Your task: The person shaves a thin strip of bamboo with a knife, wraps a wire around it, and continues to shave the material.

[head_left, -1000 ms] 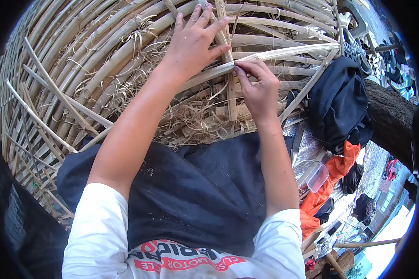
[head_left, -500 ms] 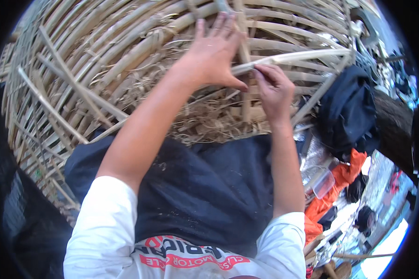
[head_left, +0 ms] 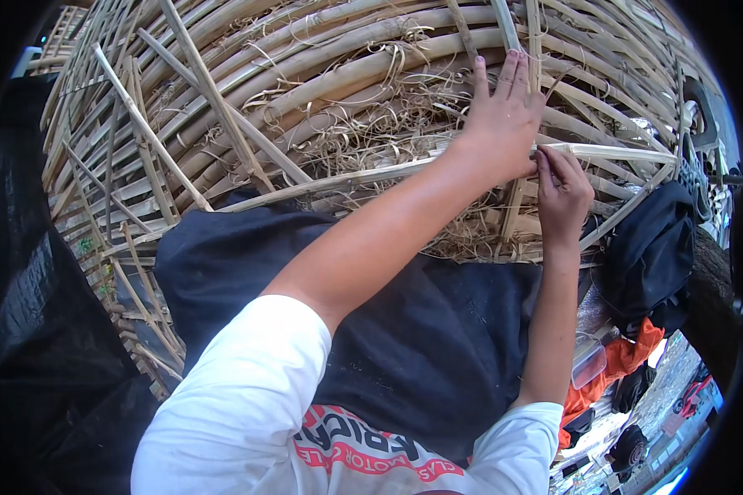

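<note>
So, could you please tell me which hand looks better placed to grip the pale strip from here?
Probably the right hand: it is already pinched at the pale strip, while the left hand is spread over the slats.

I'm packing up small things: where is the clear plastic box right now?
The clear box is on the head view's lower right, between the right forearm and the orange cloth.

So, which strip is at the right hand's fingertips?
The pale strip extending rightward from the right hand; it looks brighter and straighter than the curved slats.
</note>
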A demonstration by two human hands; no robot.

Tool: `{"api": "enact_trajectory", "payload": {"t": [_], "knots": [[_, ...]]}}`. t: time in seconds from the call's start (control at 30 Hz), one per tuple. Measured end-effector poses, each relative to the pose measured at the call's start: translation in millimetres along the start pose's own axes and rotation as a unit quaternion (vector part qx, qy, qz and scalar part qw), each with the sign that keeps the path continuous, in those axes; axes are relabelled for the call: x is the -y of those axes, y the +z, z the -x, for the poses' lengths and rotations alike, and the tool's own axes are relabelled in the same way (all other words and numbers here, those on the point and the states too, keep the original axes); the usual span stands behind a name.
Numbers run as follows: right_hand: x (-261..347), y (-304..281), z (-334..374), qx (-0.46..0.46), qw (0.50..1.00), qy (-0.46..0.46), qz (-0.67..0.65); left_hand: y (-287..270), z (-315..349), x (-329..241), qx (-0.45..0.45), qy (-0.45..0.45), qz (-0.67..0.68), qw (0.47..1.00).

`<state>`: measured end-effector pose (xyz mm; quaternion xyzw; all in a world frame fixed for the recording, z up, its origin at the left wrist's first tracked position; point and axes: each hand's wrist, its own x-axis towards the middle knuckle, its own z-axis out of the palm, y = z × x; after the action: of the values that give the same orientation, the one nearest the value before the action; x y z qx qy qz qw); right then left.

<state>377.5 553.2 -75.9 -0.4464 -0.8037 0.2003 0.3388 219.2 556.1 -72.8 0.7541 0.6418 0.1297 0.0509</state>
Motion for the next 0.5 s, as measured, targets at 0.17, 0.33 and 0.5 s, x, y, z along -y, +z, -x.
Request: {"api": "enact_trajectory", "payload": {"t": [0.17,0.33,0.5], "knots": [[-8,2,8,-0.040,0.998,-0.017,0.037,13,21,-16,-0.179,0.060,0.129,0.974],[-11,8,12,-0.065,0.994,-0.069,0.050,24,26,-6,-0.219,0.035,0.287,0.932],[-13,7,14,-0.058,0.995,-0.057,0.058,27,23,-5,-0.229,0.037,0.293,0.927]]}}
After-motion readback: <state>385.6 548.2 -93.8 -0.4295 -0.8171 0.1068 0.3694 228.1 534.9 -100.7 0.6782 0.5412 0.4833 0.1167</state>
